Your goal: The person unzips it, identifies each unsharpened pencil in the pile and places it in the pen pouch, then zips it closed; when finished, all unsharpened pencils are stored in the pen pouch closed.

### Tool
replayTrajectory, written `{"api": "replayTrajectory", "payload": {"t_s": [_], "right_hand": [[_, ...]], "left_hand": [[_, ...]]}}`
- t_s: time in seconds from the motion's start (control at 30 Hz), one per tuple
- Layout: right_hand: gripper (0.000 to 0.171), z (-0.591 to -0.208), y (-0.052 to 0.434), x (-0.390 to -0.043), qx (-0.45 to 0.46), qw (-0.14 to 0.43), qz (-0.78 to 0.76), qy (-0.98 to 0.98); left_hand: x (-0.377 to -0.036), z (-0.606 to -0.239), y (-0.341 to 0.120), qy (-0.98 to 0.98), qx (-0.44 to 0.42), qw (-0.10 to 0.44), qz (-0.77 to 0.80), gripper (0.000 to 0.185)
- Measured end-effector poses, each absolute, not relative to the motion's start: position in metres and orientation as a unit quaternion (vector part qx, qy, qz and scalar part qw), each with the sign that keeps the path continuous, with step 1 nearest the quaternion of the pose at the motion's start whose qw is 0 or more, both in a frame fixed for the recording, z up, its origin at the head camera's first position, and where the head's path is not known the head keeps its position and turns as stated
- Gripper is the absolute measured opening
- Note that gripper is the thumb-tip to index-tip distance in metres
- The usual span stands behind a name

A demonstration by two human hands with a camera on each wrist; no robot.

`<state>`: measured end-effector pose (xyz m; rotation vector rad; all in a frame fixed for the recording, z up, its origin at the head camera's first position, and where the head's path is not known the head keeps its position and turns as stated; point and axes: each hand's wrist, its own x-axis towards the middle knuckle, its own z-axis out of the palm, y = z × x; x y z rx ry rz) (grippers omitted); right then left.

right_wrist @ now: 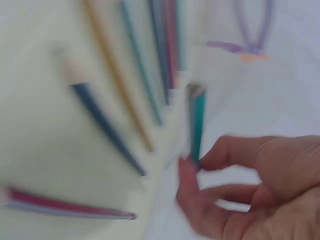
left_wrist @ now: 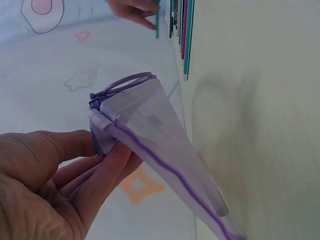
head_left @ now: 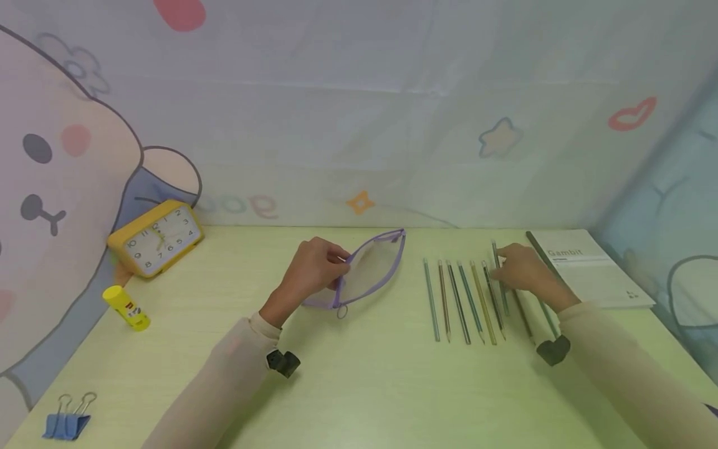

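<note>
My left hand [head_left: 315,267] pinches one corner of a translucent pouch [left_wrist: 152,122] with purple edging, its mouth spread apart and facing right in the head view. A small ring [head_left: 342,311] hangs at its near corner. Inside the pouch, a short greyish end [left_wrist: 220,206] shows low down in the left wrist view. Between thumb and fingertips, my right hand [head_left: 521,267] holds a teal pencil [right_wrist: 198,122], raised off the table. Left of that hand lies a row of several pencils, among them a yellow pencil [head_left: 483,302]. Under the right wrist lie a dark pencil [head_left: 523,315] and a green pencil [head_left: 548,318].
A white notebook [head_left: 594,268] lies beyond the right forearm. On the left stand a yellow clock [head_left: 157,240] and a yellow glue stick [head_left: 128,308]. A blue binder clip [head_left: 66,426] sits at the near left. A printed cloth [head_left: 336,125] hangs behind the table.
</note>
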<state>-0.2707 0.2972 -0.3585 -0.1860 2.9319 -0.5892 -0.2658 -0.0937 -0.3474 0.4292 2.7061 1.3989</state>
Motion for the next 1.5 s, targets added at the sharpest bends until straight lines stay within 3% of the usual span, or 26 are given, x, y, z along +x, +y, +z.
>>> {"api": "replayTrajectory", "payload": {"t_s": [0.07, 0.1, 0.37, 0.57, 0.83, 1.1, 1.2, 1.33, 1.4, 1.5], "right_hand": [[0.065, -0.348, 0.298, -0.269, -0.072, 0.079, -0.262, 0.959], [0.067, -0.343, 0.297, -0.268, -0.076, 0.081, -0.297, 0.948], [0.063, -0.323, 0.248, -0.254, -0.095, 0.172, -0.561, 0.805], [0.060, -0.343, 0.191, -0.246, -0.106, 0.242, -0.597, 0.757], [0.052, -0.346, 0.139, -0.263, -0.119, 0.205, -0.569, 0.787], [0.042, -0.357, 0.108, -0.290, -0.076, 0.153, -0.510, 0.843], [0.045, -0.361, 0.102, -0.293, -0.057, 0.136, -0.500, 0.854], [0.017, -0.360, 0.099, -0.290, -0.052, 0.135, -0.514, 0.845], [0.028, -0.357, 0.103, -0.285, -0.074, 0.140, -0.516, 0.842], [0.018, -0.348, 0.119, -0.276, -0.124, 0.150, -0.508, 0.839]], "left_hand": [[-0.265, -0.347, -0.094, 0.880, 0.139, 0.033, 0.453, 0.028], [-0.265, -0.346, -0.094, 0.881, 0.139, 0.034, 0.451, 0.028], [-0.266, -0.344, -0.095, 0.878, 0.134, 0.040, 0.458, 0.027], [-0.266, -0.344, -0.092, 0.878, 0.138, 0.036, 0.456, 0.026], [-0.266, -0.344, -0.088, 0.882, 0.149, 0.030, 0.445, 0.026], [-0.267, -0.345, -0.086, 0.883, 0.155, 0.026, 0.441, 0.025], [-0.267, -0.345, -0.086, 0.884, 0.155, 0.028, 0.441, 0.025], [-0.267, -0.345, -0.086, 0.886, 0.157, 0.029, 0.436, 0.024], [-0.268, -0.344, -0.086, 0.887, 0.155, 0.029, 0.435, 0.025], [-0.267, -0.342, -0.087, 0.889, 0.152, 0.026, 0.430, 0.025]]}}
